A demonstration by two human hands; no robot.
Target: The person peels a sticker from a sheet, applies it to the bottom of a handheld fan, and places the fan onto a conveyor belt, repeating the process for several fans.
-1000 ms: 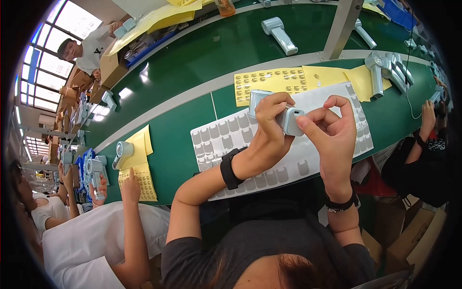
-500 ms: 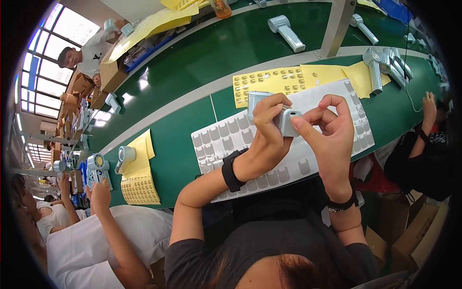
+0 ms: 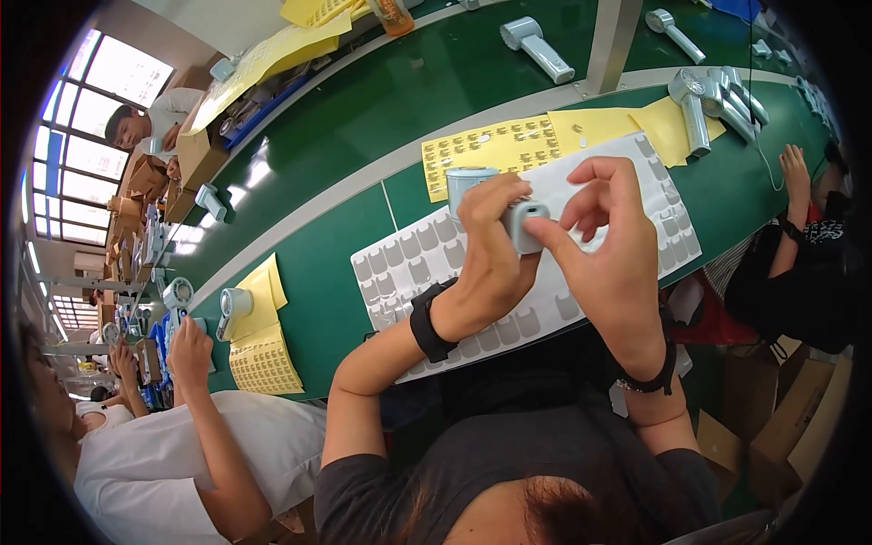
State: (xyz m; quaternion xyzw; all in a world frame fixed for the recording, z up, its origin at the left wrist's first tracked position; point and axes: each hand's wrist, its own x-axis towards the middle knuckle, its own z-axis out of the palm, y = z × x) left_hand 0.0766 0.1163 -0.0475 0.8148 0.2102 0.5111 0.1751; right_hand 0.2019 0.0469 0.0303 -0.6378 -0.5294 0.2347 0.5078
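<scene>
My left hand (image 3: pixel 490 238) is wrapped round a light-blue handheld fan (image 3: pixel 521 232). Its handle end, with a small dark port, points toward me, and part of the fan head shows beyond my knuckles. My right hand (image 3: pixel 618 259) rests its thumb tip against that handle end. The other right fingers are bent and stand apart from the thumb; no separate thing shows between them. Beneath both hands lies a white sheet (image 3: pixel 650 168) with rows of grey, rounded stickers, some spots bare. My palm hides most of the handle.
Yellow label sheets (image 3: pixel 440 156) lie beyond the white sheet, others (image 3: pixel 259 341) to the left. Several handheld fans (image 3: pixel 692 118) cluster at the right; another fan (image 3: pixel 542 53) lies past the metal post (image 3: pixel 613 45). Co-workers sit on both sides; cardboard boxes (image 3: pixel 786 427) stand at lower right.
The fan's handle end has tipped slightly, while my right thumb stays against it. The view has shifted a little. At left, a co-worker's hand and fan have moved.
</scene>
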